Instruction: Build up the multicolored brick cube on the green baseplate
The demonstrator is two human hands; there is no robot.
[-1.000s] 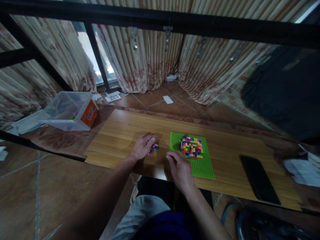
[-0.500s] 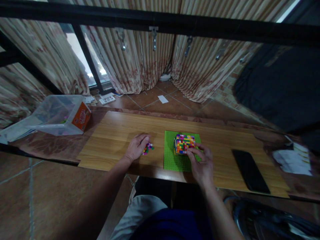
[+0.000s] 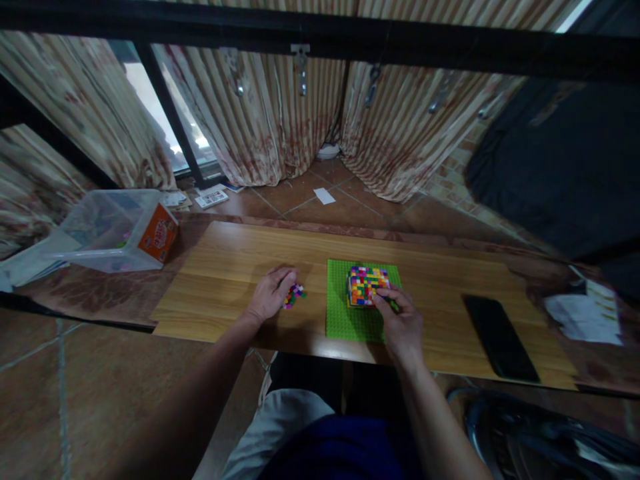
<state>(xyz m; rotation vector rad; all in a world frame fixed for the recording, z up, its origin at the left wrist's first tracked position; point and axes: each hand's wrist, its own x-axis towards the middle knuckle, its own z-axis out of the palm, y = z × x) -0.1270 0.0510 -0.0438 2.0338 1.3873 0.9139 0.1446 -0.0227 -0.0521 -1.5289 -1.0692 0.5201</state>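
A multicoloured block of small toy building bricks (image 3: 364, 283) stands on a green studded baseplate (image 3: 343, 327). My right hand (image 3: 403, 323) is at the block's right front edge, thumb and forefinger pinched together against its top. Whatever lies between those fingertips is too small to make out. On the wooden board to the left rests my left hand (image 3: 270, 293), its fingers curled in and close together. A little heap of loose bricks (image 3: 295, 295), purple, green, pink and other colours, lies right beside its thumb. The left fingertips are partly hidden.
At the far left stands a clear plastic bin (image 3: 113, 230) with an orange label and a few pieces inside. A black phone-like slab (image 3: 500, 337) lies on the board (image 3: 240, 250) at the right. Beyond it are white papers (image 3: 583, 310). Striped curtains hang behind.
My right hand's fingertips have shifted slightly left and up, further onto the block's top. The left hand stays by the loose bricks. The whole view has moved a little.
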